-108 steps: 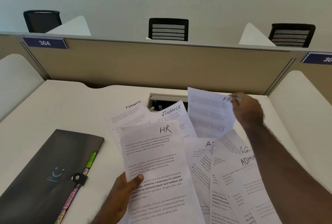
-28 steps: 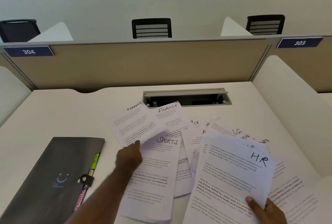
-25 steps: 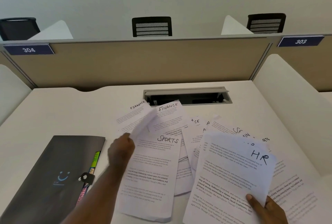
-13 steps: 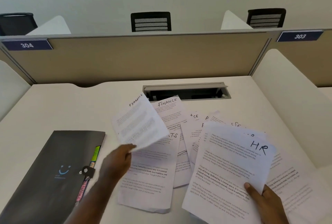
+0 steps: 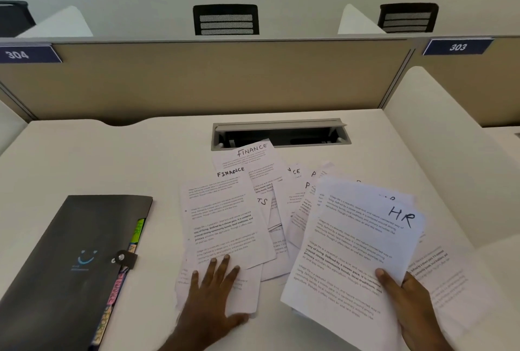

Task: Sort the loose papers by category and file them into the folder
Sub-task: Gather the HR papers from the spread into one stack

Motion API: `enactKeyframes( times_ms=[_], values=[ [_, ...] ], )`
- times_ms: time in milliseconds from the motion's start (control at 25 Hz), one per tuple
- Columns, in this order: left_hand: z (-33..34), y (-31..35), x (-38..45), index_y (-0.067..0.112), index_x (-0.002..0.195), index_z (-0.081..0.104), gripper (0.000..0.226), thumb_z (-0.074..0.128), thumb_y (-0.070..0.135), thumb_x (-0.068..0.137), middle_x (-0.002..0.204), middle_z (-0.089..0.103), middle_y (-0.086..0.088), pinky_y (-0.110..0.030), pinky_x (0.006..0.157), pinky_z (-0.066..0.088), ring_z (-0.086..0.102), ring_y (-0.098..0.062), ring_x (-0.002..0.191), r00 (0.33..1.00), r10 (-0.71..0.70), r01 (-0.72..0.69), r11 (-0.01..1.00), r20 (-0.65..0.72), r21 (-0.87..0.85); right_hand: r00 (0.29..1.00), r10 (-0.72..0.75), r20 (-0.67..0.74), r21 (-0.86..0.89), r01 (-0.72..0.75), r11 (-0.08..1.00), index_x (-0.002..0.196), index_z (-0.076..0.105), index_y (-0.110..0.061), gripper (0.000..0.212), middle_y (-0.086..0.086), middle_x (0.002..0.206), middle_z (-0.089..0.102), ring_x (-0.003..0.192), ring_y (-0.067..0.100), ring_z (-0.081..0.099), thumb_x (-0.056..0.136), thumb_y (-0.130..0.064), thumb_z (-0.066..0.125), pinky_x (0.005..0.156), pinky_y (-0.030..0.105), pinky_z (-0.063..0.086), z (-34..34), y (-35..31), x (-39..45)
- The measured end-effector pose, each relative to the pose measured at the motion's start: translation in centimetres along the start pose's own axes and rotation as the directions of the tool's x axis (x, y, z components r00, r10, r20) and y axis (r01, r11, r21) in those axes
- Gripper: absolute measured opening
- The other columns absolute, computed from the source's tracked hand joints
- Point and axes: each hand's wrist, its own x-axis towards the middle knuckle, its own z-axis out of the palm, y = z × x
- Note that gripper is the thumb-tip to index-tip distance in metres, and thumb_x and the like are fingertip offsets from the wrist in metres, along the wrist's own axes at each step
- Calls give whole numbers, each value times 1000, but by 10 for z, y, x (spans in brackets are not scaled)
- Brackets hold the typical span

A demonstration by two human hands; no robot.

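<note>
Your left hand (image 5: 209,291) lies flat with straight, spread fingers on the near end of a sheet headed FINANCE (image 5: 225,218), pressing it onto the paper pile; that grip is released, nothing pinched. Your right hand (image 5: 408,303) grasps a small stack topped by the HR sheet (image 5: 357,243), thumb on top near its lower right edge, with the stack lifted and tilted above the other pages. A second FINANCE sheet (image 5: 254,159) lies farther back, its top edge reaching over the lip of the cable slot (image 5: 281,134) in the bench (image 5: 98,159). Between the two hands the remaining loose papers (image 5: 292,193) fan out in overlapping layers (their headings are mostly covered, only stray letters show). More printed pages (image 5: 441,269) lie under and to the right of the HR stack. The dark folder (image 5: 70,260) rests closed on the left of the bench, well apart from the pile, its snap strap fastened and coloured tab dividers peeking out along its right edge. Beyond the beige partition (image 5: 211,78) stand number plates 304 and 303 and black chair backs
</note>
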Motion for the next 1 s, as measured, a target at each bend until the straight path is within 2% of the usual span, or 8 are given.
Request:
enactKeyframes(
  times_ms=[160, 320, 440, 560, 640, 800, 920, 1000],
  values=[
    [1, 0, -2, 29, 129, 52, 81, 77, 53, 56, 137, 58, 4, -40, 99, 47, 62, -26, 120, 991, 70, -78, 995, -112, -64, 1000, 15, 12, 45, -15, 999, 98, 71, -20, 34, 4, 99, 74, 91, 30, 69, 70, -40, 74, 87, 50, 55, -3, 4, 6],
    [-11, -10, -2, 30, 119, 60, 54, 62, 17, 67, 110, 74, 5, -28, 59, 59, 75, -16, 83, 957, -14, -29, 989, -291, -142, 1000, 0, -22, 109, 3, 994, 95, 68, -19, 10, 8, 100, 70, 86, 26, 66, 85, -19, 70, 84, 39, 50, -11, -7, 7],
    [-34, -16, 1, 33, 119, 64, 57, 80, 15, 67, 107, 75, 4, -35, 56, 60, 74, -22, 76, 932, -235, 192, 965, -274, -177, 997, 10, -75, 156, 2, 988, 106, 67, -14, 20, 11, 103, 68, 92, 30, 65, 86, -17, 69, 88, 41, 49, -25, -11, 13],
    [-39, -14, 0, 27, 105, 74, 57, 90, 11, 53, 93, 78, 0, -37, 48, 58, 73, -26, 65, 918, -311, 293, 950, -245, -111, 991, 37, -129, 173, -14, 985, 90, 68, -18, 9, 7, 102, 69, 102, 36, 64, 83, -22, 73, 94, 48, 48, -40, -11, 18],
    [-39, -13, -1, 25, 109, 74, 53, 89, 13, 59, 102, 77, -2, -43, 58, 60, 74, -28, 77, 902, -361, 337, 931, -235, -140, 988, 44, -149, 176, -17, 984, 89, 71, -19, 30, 6, 106, 71, 102, 35, 65, 70, -41, 80, 93, 50, 50, -48, -4, 20],
    [-27, -11, -5, 20, 92, 78, 51, 93, 9, 45, 78, 77, -1, -39, 42, 55, 71, -22, 54, 891, -370, 344, 928, -263, -141, 980, 54, -192, 151, -25, 988, 101, 70, -34, 82, -1, 104, 73, 96, 26, 69, 31, -77, 77, 70, 55, 55, -72, 36, 49],
    [-16, -1, -12, 18, 85, 79, 21, 70, 16, 66, 63, 72, 1, -32, 35, 52, 64, -20, 42, 881, -263, 253, 964, -394, -79, 985, 44, -169, 165, -16, 986, 100, 71, -34, 82, -1, 105, 73, 96, 26, 69, 30, -76, 78, 73, 52, 56, -78, 34, 45],
    [-12, 4, -19, 19, 89, 77, 24, 57, 20, 75, 62, 71, 0, -34, 36, 53, 64, -21, 42, 899, -223, 206, 975, -377, -85, 988, 52, -146, 164, -27, 986, 98, 72, -28, 68, 2, 108, 72, 98, 29, 68, 43, -67, 82, 85, 51, 56, -70, 18, 32]
  ],
)
